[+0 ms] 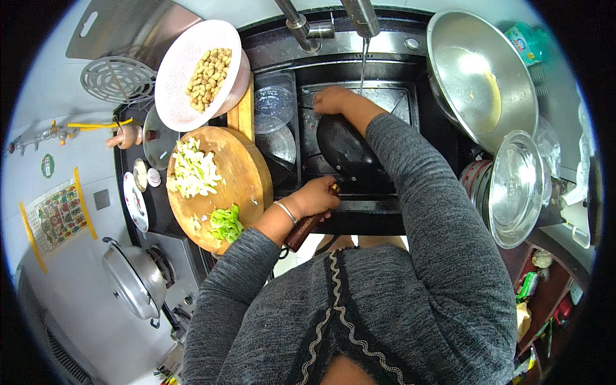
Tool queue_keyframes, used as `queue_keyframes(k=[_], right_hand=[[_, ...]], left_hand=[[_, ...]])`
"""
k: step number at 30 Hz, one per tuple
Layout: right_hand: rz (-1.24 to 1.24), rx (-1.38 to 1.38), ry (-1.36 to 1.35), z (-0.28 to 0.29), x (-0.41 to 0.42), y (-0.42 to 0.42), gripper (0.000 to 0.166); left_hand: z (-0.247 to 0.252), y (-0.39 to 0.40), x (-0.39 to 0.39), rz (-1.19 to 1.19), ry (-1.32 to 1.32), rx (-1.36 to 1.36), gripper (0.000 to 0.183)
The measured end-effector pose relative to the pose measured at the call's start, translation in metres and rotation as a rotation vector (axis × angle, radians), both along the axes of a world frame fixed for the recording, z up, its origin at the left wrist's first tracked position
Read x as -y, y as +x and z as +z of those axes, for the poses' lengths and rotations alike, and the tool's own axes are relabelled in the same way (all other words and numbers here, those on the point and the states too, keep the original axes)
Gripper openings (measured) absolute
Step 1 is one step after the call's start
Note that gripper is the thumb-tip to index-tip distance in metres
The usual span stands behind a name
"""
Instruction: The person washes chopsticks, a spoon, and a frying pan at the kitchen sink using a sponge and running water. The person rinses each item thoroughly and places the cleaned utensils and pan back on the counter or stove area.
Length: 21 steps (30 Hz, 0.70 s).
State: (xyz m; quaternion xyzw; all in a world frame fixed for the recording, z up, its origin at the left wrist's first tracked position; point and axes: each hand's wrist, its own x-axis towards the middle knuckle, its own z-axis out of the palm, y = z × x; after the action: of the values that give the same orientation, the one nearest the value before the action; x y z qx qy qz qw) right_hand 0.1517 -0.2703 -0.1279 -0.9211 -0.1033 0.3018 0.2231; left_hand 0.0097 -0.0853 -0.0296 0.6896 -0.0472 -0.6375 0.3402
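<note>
My left hand [315, 197] grips the dark brown handle [302, 233] of a black wok [344, 142]. The wok is tilted on its side in the dark sink [308, 163], its outer side with rivets showing. At the wok's far rim is my right hand [334, 99], fingers curled downward. Something greyish shows under those fingers, too hidden to name. From the metal faucet [361, 19] a thin stream of water [364, 62] runs down just behind my right wrist.
Left of the sink, a round wooden chopping board [240, 168] bears cut pale and green vegetables. Behind it leans a white colander [163, 91] with peanuts in shells. At right are a large steel basin [510, 72] and a glass bowl [517, 187]. A lidded pot [132, 276] sits lower left.
</note>
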Motion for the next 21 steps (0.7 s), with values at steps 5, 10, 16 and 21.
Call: queue_keyframes(k=[5, 10, 16, 21], right_hand=[[-0.185, -0.125, -0.098, -0.069, 0.078, -0.01, 0.053], [-0.869, -0.333, -0.272, -0.177, 0.202, -0.127, 0.061], [-0.642, 0.429, 0.274, -0.009, 0.057, -0.107, 0.037], [0.174, 0.208, 0.063, 0.038, -0.02, -0.039, 0.037]], left_hand=[[-0.015, -0.007, -0.012, 0.001, -0.03, 0.009, 0.029], [-0.017, -0.001, 0.004, -0.106, -0.091, -0.006, 0.028], [-0.009, 0.003, -0.003, -0.105, -0.029, 0.063, 0.026], [-0.012, 0.001, -0.002, -0.196, 0.011, 0.228, 0.029]])
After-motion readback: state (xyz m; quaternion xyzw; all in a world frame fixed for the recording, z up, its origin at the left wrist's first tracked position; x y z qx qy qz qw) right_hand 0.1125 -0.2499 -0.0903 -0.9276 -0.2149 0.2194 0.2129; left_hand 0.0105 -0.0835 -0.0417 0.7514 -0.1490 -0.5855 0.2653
